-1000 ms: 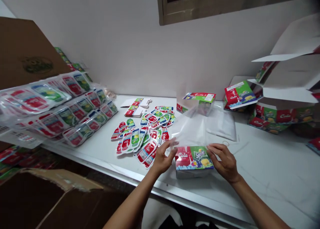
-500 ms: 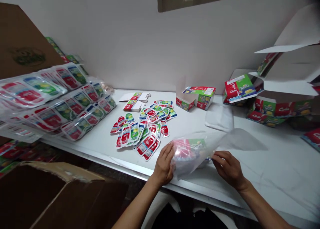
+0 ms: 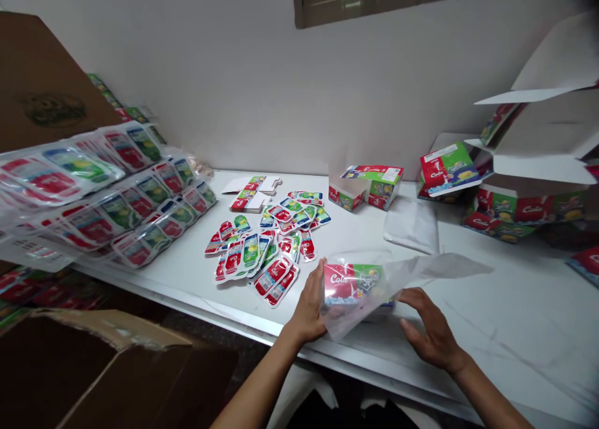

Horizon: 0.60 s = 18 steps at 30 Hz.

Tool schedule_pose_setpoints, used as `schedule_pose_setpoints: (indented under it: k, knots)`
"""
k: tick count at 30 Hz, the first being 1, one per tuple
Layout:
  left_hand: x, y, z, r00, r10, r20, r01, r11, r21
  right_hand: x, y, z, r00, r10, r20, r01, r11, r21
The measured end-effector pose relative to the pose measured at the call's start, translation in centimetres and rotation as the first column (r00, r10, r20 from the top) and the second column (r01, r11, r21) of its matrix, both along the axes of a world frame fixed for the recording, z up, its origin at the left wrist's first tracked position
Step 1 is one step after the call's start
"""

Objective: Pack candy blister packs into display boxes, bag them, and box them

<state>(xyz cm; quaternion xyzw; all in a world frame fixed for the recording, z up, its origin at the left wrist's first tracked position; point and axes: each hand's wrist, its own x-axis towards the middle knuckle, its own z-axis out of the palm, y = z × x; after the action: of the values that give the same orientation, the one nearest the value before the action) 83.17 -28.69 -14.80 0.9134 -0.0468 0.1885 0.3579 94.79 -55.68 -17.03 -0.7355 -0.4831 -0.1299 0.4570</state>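
Observation:
A red, green and blue carton printed "Cola" and "Sprite" [image 3: 349,284] sits near the table's front edge inside a clear plastic bag [image 3: 416,268]. The bag's loose end trails off to the right. Against the carton's left end, through the film, my left hand [image 3: 309,307] is wrapped, with some fingers hidden behind it. My right hand [image 3: 431,330] is at the right end, thumb and fingers apart, its fingertips by the film. Left of the carton lies a pile of red and green sachets [image 3: 266,248].
Flat cartons [image 3: 253,195] lie at the back, beside an open carton [image 3: 374,183]. Folded clear bags [image 3: 412,226] rest nearer. More cartons [image 3: 510,207] crowd the right. Strips of packed sachets [image 3: 116,198] fill the left, above an open cardboard box [image 3: 116,360].
My right thumb and fingers have parted from their pinch on the film. The film has shifted, so the carton's print shows more clearly. My left hand stays at the carton's left end.

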Motion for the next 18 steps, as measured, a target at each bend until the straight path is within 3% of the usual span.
schedule_pose_setpoints:
  k: [4, 6, 11, 15, 18]
  knots:
    - [-0.1, 0.4, -0.2, 0.998, 0.005, -0.063, -0.007, 0.999, -0.041, 0.4, 0.1, -0.9, 0.926, -0.068, -0.371, 0.091, 0.995, 0.047]
    - [-0.2, 0.6, -0.2, 0.993, 0.0, -0.116, -0.006, 0.999, -0.052, 1.2, 0.9, -0.8, 0.882, -0.02, -0.472, 0.051, 0.997, 0.053]
    - [-0.1, 0.8, -0.5, 0.983, 0.003, -0.185, -0.024, 0.994, -0.111, 2.3, 3.1, 0.7, 0.841, 0.062, -0.537, -0.127, 0.988, -0.086]
    - [0.2, 0.9, -0.7, 0.981, 0.001, -0.195, -0.038, 0.982, -0.184, 1.3, 2.5, -0.5, 0.83, -0.028, -0.557, -0.075, 0.984, -0.161]
    - [0.3, 0.8, -0.3, 0.981, -0.034, -0.192, -0.005, 0.98, -0.2, 0.8, 1.5, -1.5, 0.699, -0.022, -0.715, -0.085, 0.99, -0.114]
